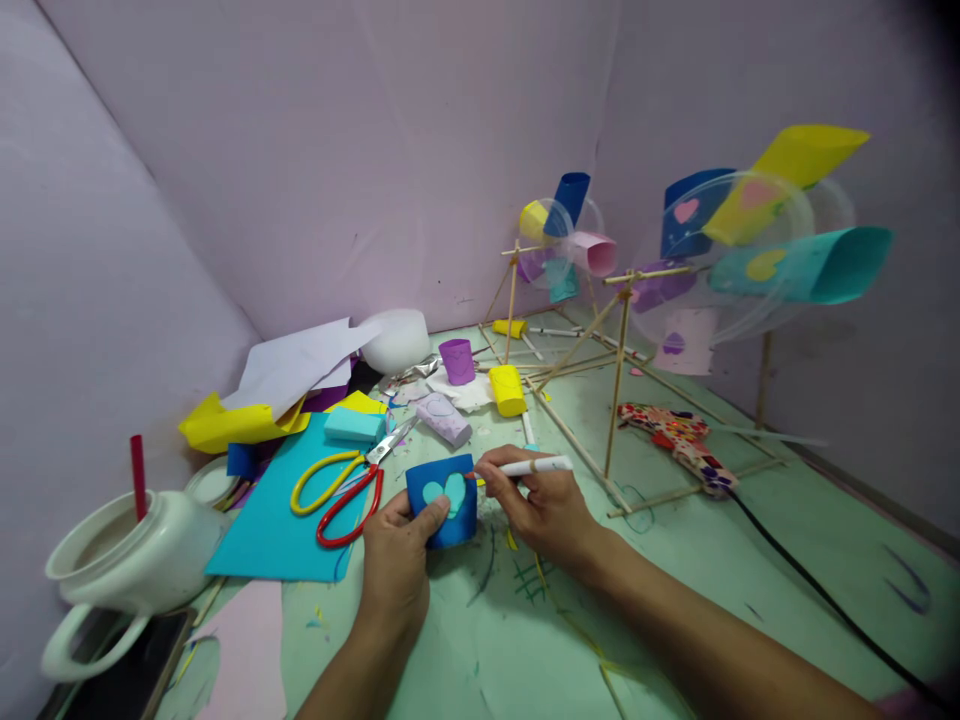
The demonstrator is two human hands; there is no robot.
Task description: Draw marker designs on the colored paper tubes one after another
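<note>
Left hand (pixel 400 560) holds one blue tube (pixel 460 520), right hand (pixel 546 508) one white marker (pixel 534 466).

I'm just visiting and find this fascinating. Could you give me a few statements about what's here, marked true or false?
1. The left hand holds a dark blue paper piece. True.
2. The right hand holds the scissors. False: it holds a white marker; the scissors lie partly on a bright blue sheet.
3. The red stick lies flat on the table. False: it stands in the white pot.
4. A black cord runs from the patterned glue gun. True.
5. Only one pinwheel is present. False: a nearer pinwheel and a farther pinwheel show.
</note>
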